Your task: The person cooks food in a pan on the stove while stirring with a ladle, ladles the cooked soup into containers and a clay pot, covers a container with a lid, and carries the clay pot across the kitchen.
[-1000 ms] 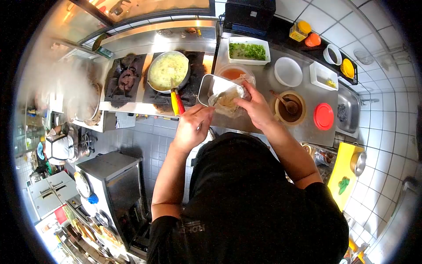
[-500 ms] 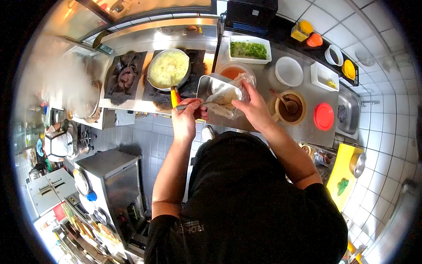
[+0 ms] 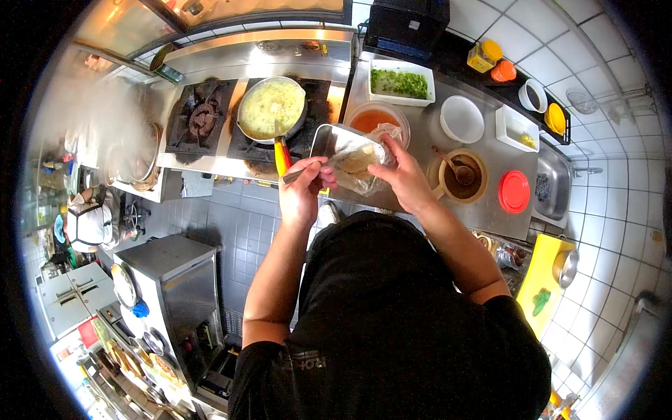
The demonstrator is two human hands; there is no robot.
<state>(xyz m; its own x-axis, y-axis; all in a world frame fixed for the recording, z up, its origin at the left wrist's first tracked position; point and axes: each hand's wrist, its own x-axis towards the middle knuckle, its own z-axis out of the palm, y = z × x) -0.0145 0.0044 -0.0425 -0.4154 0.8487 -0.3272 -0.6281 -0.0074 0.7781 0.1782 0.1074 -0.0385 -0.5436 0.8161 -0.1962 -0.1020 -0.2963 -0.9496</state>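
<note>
My left hand (image 3: 302, 194) is closed around the grey handle of a metal spoon (image 3: 299, 173). The spoon's far end reaches to the clear plastic bag (image 3: 358, 162), where its head is hard to make out. Brownish powder shows inside the bag. My right hand (image 3: 404, 175) grips the bag's right side, fingers bunched on the plastic. Behind the bag stands a metal container (image 3: 327, 138), partly covered by it. Left of it, a pan (image 3: 304, 112) of yellowish food with green bits sits on the stove, its red and yellow handle (image 3: 282, 155) near my left hand.
A tub of orange liquid (image 3: 378, 112), a tray of chopped greens (image 3: 431, 84), a white bowl (image 3: 462, 119) and a brown pot (image 3: 439, 168) with a wooden ladle (image 3: 458, 168) stand on the counter. Farther right are a red lid (image 3: 514, 192) and a sink (image 3: 554, 183). Steam rises at left.
The bag has tilted, and more powder shows through it. My left hand has shifted slightly right, and the spoon handle now slants more. The whole view has moved a little.
</note>
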